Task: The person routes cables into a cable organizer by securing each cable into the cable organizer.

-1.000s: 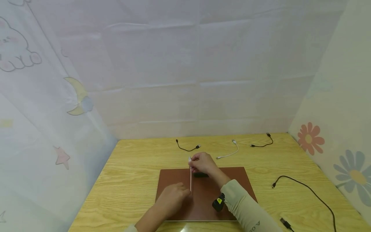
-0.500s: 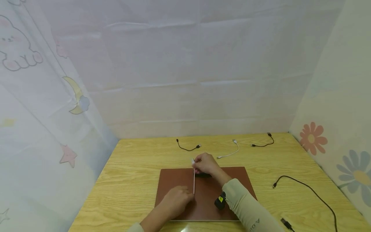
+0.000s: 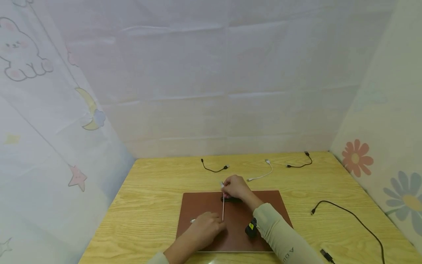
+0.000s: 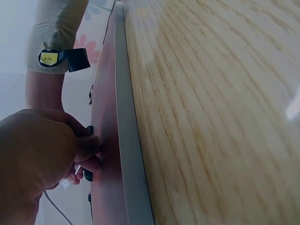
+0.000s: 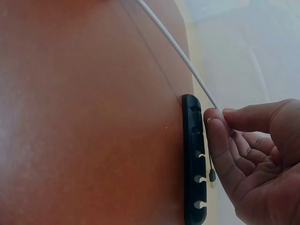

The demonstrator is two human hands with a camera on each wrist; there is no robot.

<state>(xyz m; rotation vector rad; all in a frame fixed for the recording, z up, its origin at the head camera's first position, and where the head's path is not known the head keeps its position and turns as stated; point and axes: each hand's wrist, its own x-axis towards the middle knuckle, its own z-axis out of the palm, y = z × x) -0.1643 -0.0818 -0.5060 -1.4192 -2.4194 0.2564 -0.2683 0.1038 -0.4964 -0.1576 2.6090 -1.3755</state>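
While the left hand (image 3: pixel 205 228) toward the brown, leathery mat (image 3: pixel 197 202)'s front edge pinched one stretch of white cord (image 5: pixel 178 48), the right hand (image 3: pixel 236 187) pinched another by the back edge. Straightening looked done, but the visible keyhole notches (image 5: pixel 198 179) of the rounded black bar (image 5: pixel 190 154) held none. Beyond, cables (image 3: pixel 269 173) lay near the wood-grained table (image 3: pixel 141 205)'s far edge.

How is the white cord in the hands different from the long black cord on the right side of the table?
The white cable runs straight between the hands, but the long black cable bends in a curve. The left hand and right hand hold the white cable above the brown board; the long black cable lies on the table, untouched. Both are thin cables.
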